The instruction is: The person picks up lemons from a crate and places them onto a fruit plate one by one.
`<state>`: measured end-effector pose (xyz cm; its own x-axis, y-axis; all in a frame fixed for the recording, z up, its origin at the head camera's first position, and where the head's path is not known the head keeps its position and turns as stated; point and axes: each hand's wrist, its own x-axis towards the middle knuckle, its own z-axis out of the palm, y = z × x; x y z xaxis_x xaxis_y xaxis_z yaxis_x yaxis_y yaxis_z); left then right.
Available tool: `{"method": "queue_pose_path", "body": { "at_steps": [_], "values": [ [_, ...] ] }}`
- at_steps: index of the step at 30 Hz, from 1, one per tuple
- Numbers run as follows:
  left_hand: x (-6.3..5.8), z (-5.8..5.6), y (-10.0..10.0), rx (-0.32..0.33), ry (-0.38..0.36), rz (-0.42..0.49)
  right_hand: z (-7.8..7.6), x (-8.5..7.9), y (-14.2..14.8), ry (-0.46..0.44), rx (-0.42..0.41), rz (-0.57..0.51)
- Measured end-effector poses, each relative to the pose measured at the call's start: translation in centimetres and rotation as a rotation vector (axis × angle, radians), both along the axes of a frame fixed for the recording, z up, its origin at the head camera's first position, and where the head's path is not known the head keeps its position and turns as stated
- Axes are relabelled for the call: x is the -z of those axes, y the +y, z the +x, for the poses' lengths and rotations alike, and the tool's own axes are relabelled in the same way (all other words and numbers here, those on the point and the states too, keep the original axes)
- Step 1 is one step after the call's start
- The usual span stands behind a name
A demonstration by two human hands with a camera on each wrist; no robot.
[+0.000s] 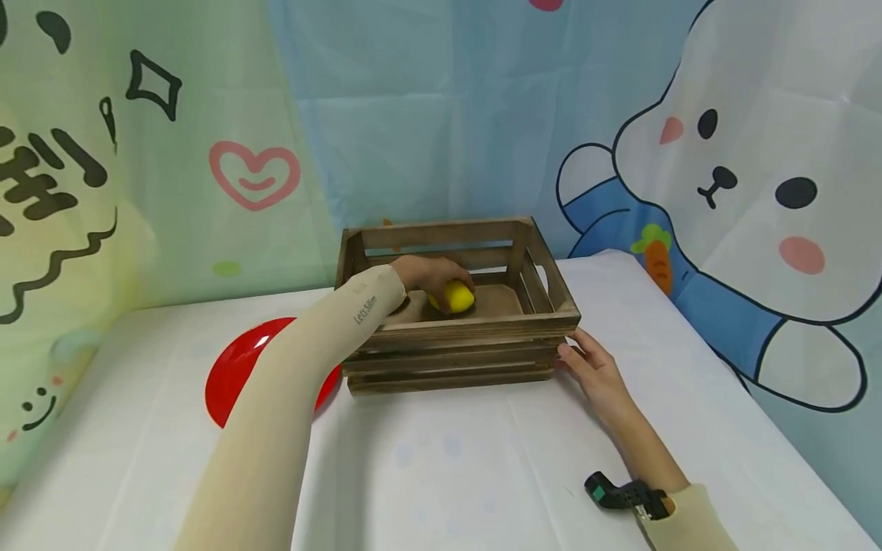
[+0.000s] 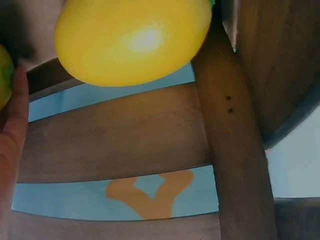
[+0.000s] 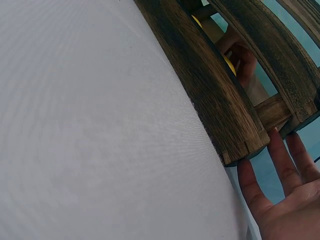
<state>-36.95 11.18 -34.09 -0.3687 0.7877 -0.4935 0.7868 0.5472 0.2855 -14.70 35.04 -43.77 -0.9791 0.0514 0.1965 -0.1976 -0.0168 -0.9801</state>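
A brown slatted wooden crate [image 1: 455,360] stands on the white table. My left hand [image 1: 432,277] reaches inside over its front rim and grips a yellow, lemon-like fruit [image 1: 460,297] from above. The left wrist view shows a second yellow fruit [image 2: 132,42] close to the camera, inside the crate; in the head view my forearm hides it. At the front right corner of the crate is my right hand [image 1: 594,375]. Its fairly straight fingers [image 3: 282,162] touch the ends of the slats. Between slats, the right wrist view catches part of the left hand [image 3: 242,62] beside yellow.
Left of the crate lies a red plate [image 1: 237,371], partly covered by my left forearm. A printed cloth backdrop [image 1: 427,115] rises right behind the crate. The white tablecloth [image 1: 441,474] spreads in front. A black strap device [image 1: 627,493] sits on my right wrist.
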Motion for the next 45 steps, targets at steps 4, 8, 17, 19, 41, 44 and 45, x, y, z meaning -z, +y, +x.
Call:
{"method": "queue_pose_path", "body": {
  "at_steps": [4,8,17,19,41,44,45],
  "values": [
    [-0.3,0.1,0.6,0.034,0.011,-0.002,0.3,-0.3,0.4,0.011,0.008,0.012],
    [-0.9,0.2,1.2,0.061,0.024,-0.002,0.4,-0.5,0.7,0.026,0.019,0.000],
    [-1.8,0.4,2.1,0.063,0.026,0.000,0.7,-0.7,1.2,0.033,0.033,-0.021],
    [-1.8,0.4,2.3,0.068,0.035,0.013,0.8,-0.7,1.3,0.028,0.037,-0.019],
    [-2.0,0.6,0.4,-0.049,0.046,0.197,0.4,0.1,0.6,-0.002,0.007,0.050],
    [-2.5,0.7,0.4,-0.035,0.026,0.236,0.3,0.2,0.6,0.007,0.010,0.051],
    [-2.7,0.7,0.4,-0.028,0.020,0.252,0.3,0.3,0.6,0.005,0.012,0.047]
  ]
}}
